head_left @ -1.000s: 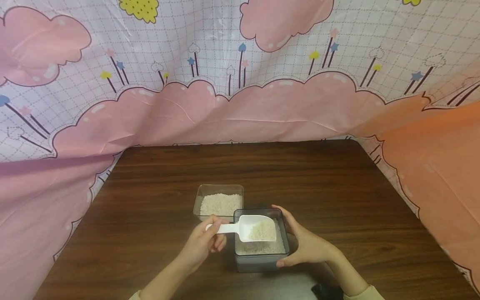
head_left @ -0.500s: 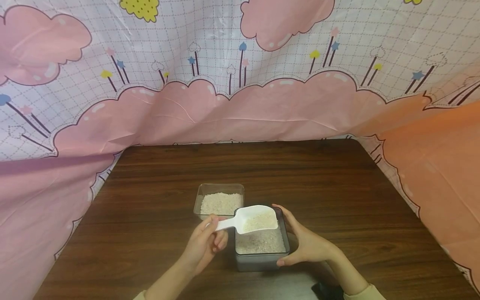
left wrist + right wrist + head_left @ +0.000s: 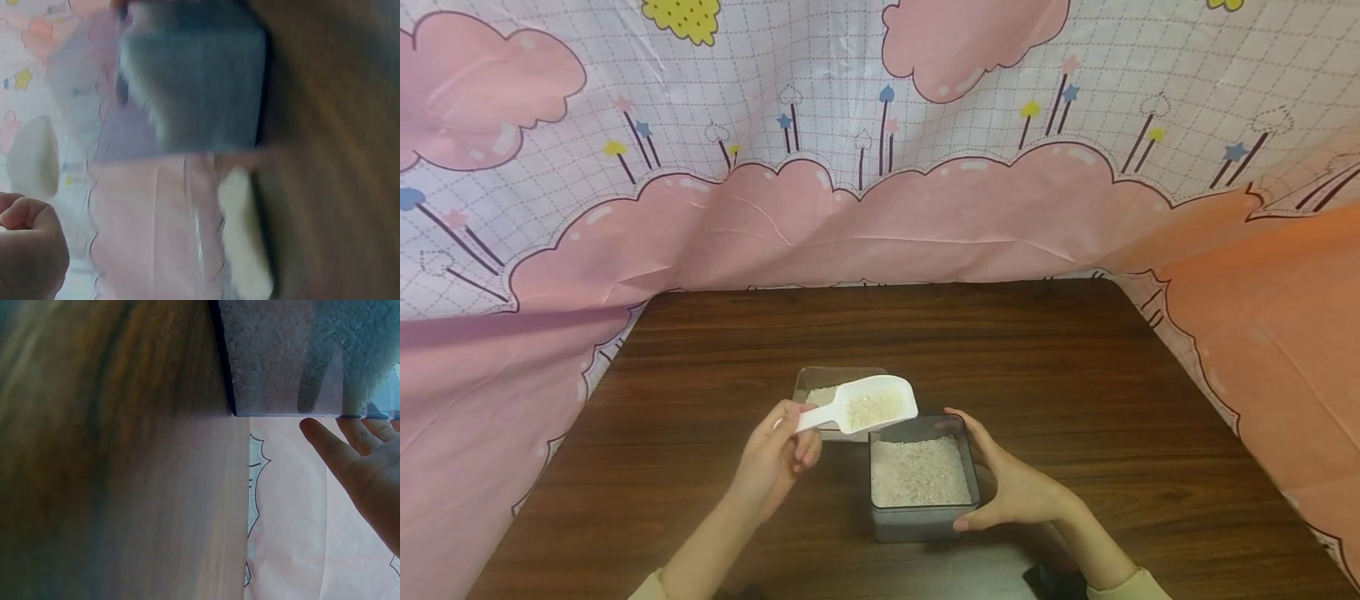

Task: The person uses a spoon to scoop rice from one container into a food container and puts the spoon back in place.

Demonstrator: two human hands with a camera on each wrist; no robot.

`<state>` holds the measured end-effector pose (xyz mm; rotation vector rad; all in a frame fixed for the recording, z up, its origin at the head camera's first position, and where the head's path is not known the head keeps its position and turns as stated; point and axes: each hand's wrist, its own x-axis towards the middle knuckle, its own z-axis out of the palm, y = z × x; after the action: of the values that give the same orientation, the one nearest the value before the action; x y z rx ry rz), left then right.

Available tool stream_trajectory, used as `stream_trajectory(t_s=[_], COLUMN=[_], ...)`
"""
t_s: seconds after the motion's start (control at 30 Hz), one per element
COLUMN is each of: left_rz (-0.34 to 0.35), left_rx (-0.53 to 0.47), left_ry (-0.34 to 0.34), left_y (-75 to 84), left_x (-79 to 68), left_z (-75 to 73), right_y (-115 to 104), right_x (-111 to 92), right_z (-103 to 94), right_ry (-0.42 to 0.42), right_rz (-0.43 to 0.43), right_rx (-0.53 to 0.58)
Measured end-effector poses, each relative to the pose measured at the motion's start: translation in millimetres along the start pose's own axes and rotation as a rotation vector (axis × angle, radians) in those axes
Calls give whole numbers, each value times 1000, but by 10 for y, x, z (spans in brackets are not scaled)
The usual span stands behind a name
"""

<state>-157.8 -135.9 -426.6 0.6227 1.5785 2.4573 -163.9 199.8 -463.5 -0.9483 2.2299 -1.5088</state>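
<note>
My left hand [image 3: 767, 458] pinches the handle of a white scoop [image 3: 853, 407] with rice in its bowl. The scoop is above the gap between two rice containers, covering part of the far one, a clear shallow container [image 3: 808, 377]. Nearer stands a deeper grey see-through container [image 3: 917, 523], holding much rice [image 3: 921, 471]. My right hand [image 3: 1018, 492] grips its right side, thumb at the front corner and fingers toward the back. In the left wrist view, the left hand [image 3: 31, 250] and scoop [image 3: 36, 159] are blurred; in the right wrist view, fingertips [image 3: 309, 425] meet the grey container's wall.
Both containers stand on a dark wood-grain table [image 3: 1000, 350]. A patterned pink and white cloth [image 3: 880, 225] hangs behind it and along its sides. A small dark object [image 3: 1052, 581] is by the right forearm at the front.
The left hand has lifted the rice-filled scoop from over the grey container and moved it left and away, partly over the clear container. The right hand has stayed in place.
</note>
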Motion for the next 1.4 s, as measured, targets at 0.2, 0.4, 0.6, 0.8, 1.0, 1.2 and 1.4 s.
stream_trajectory(t_s=[0.2,0.4,0.6,0.8,1.0,1.2,1.4], left_rz=[-34,-147,-277,-281,-272,-185,-74], left_rx=[144,287,373,484,593,870,1165], left_ry=[177,303,298,258,238,204,71], left_y=[155,145,-2,-105,-110,-38,168], left_x=[72,192,321,405,460,473,422], left_z=[-206,-370,-486,-523,-499,-439,-320], right_y=[4,20,29,40,42,26,10], right_x=[2,-4,-13,-12,-12,-6,5], right_z=[2,-6,-11,0,0,-6,-19], right_ry=[-15,-16,-8,-9,-5,-3,-5], right_rz=[-34,-37,-27,-31,-33,-30,-40], right_rx=[-5,-10,-12,-5,-8,-20,-38])
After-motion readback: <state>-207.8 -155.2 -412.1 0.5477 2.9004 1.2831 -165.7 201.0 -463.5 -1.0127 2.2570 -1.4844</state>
